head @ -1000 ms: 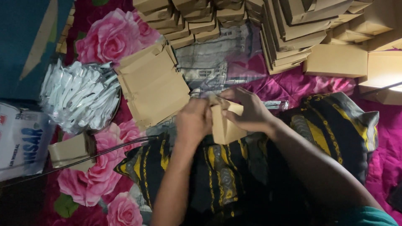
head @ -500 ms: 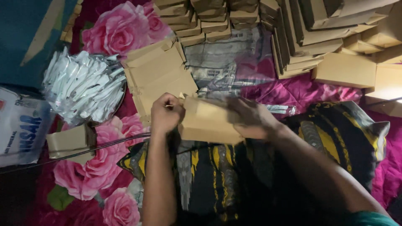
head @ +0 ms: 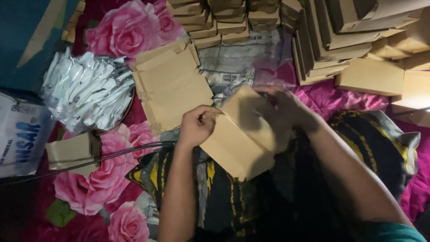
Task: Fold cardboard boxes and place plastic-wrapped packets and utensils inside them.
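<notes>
A flat brown cardboard box blank [head: 239, 134] is held over my lap, tilted with one long edge toward me. My left hand [head: 196, 126] grips its left edge with the fingers curled over it. My right hand [head: 281, 107] holds the upper right part of the blank, fingers pressed against it. Just beyond my left hand, a pile of flat cardboard blanks [head: 170, 85] lies on the rose-patterned pink cloth [head: 125, 31]. My lap is covered by black and yellow patterned fabric [head: 224, 201].
Stacks of folded brown boxes [head: 349, 31] fill the top and right. A heap of white sachets in clear wrap [head: 87, 92] lies at left, with a white printed bag [head: 20, 134] beside it. A small cardboard piece [head: 69, 150] and a dark cable [head: 103, 159] sit lower left.
The small folded cardboard piece has been opened out into a wide flat blank. My left hand moved left along its edge and the blank now tilts more steeply.
</notes>
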